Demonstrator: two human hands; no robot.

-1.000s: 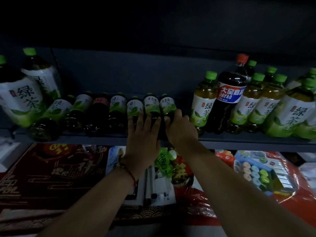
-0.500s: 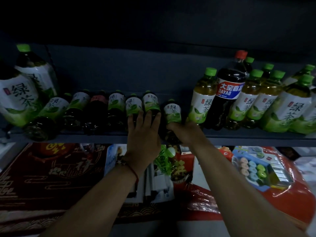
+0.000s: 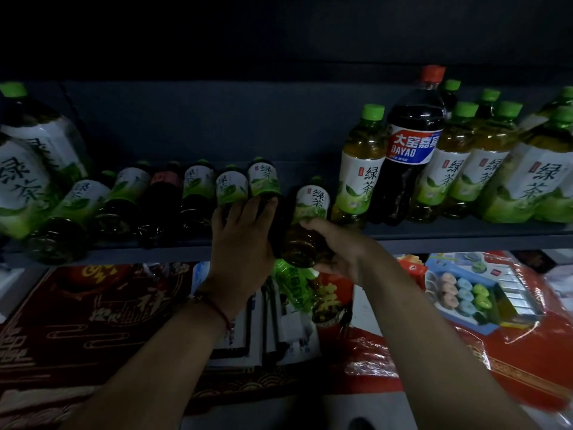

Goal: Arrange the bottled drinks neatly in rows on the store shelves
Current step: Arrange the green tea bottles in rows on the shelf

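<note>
Right hand [image 3: 336, 251]: grips a green tea bottle [image 3: 305, 225] by its base, at the shelf [image 3: 434, 238] front edge.
Left hand [image 3: 240, 240]: fingers straight, pressing the lying bottle row [image 3: 198, 193].

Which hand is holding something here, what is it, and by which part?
The right hand grips a small lying green-tea bottle by its base end. The left hand only rests flat against neighbouring bottles.
</note>
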